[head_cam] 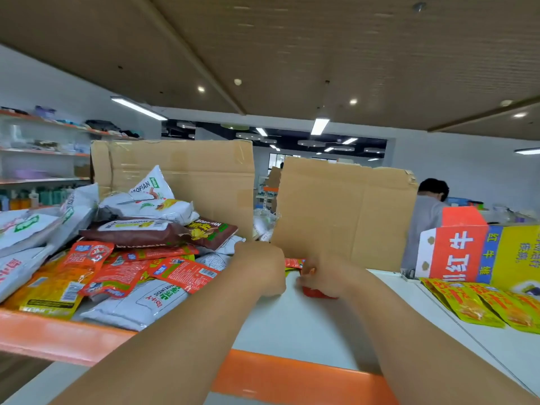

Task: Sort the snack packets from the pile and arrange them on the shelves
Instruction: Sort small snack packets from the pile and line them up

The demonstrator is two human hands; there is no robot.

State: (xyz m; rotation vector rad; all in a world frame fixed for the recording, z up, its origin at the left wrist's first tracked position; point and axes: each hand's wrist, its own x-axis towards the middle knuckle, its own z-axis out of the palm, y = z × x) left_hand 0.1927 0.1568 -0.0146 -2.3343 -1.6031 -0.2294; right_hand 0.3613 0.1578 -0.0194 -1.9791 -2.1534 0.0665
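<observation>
From the head view, the sorting looks early to midway, in my judgement. The pile of snack packets lies heaped on the left part of the shelf: white bags, a brown one, and many red and yellow sachets lying across each other, none of them ordered. That is the larger share of the work left.

On the right of the same shelf, the yellow packets lie overlapped in a neat row in front of a printed carton; that group appears done or nearly so.

In the middle, both arms reach in towards the cardboard sheet at the back. The right hand has its fingers curled down onto a red packet, which rests on the white shelf surface. A few more red packets show between the two hands, so a red group seems to be starting here. The left hand is just beside them with its back to the camera; its fingers are curled, but whether they grip anything cannot be told.
</observation>
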